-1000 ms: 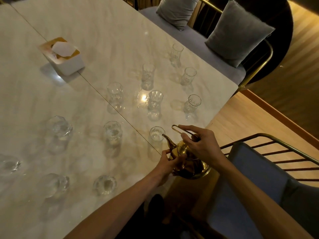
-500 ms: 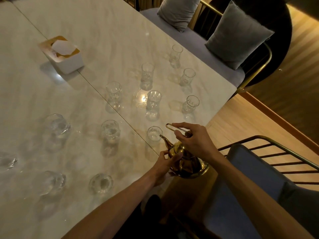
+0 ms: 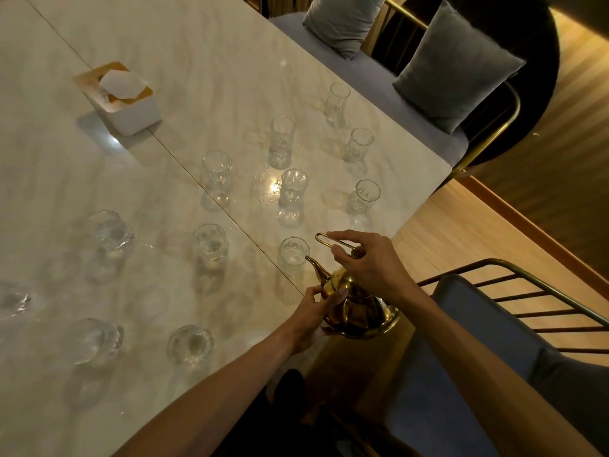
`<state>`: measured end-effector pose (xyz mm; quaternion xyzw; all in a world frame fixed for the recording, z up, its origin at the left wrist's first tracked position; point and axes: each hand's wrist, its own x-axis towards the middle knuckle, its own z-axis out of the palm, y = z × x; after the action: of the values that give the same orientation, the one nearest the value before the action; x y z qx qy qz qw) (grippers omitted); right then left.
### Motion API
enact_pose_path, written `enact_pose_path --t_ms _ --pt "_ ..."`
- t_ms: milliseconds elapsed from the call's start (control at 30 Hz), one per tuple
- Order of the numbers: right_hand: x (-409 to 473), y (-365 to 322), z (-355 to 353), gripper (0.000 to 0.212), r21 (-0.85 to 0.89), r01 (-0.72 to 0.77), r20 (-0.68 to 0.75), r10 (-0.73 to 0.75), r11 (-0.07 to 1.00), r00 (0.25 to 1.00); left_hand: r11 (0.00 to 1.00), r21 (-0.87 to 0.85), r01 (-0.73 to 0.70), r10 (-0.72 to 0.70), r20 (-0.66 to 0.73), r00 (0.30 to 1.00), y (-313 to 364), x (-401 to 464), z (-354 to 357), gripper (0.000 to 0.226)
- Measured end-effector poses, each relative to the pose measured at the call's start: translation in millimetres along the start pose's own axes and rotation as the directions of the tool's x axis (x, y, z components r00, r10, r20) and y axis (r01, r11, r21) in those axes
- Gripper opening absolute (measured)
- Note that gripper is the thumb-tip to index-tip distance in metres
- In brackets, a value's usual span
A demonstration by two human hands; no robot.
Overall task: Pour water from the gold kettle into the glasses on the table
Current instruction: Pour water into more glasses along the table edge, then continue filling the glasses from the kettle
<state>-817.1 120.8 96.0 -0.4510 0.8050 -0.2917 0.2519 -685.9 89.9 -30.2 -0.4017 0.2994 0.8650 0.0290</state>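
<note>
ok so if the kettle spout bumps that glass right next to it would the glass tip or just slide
Likely tip: the glass looks tall and narrow, and the spout meets it near the rim, high up. The polished marble table might let it slide a little first. It looks thin and clear, so probably fragile.

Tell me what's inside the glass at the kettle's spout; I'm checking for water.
The glass at the gold kettle spout looks clear, and no water line is discernible in this dim light. The spout tip sits at its rim; no stream is visible.

marble table | grey cushions | wooden floor | dim warm light
</note>
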Motion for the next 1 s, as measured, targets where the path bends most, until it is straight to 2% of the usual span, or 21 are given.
enact_pose_path --t_ms 267,400,667,1000 --pt "-2 -4 -3 0.03 -0.012 0.007 -0.006 -0.007 1.0 1.0 1.0 -0.005 0.001 -0.001 0.001 1.0 3 -8 5 0.072" --pt "-2 -4 -2 0.029 -0.015 -0.003 -0.028 0.003 1.0 1.0 1.0 0.003 -0.018 0.018 0.005 1.0 4 -13 6 0.083" --pt "-3 -11 -3 0.029 -0.015 -0.001 -0.022 0.0 1.0 1.0 1.0 0.015 -0.01 0.011 -0.008 1.0 8 -18 6 0.068" --pt "-3 -15 -2 0.029 -0.027 -0.002 -0.029 0.001 1.0 1.0 0.999 0.025 -0.021 0.021 -0.002 1.0 10 -21 4 0.07"
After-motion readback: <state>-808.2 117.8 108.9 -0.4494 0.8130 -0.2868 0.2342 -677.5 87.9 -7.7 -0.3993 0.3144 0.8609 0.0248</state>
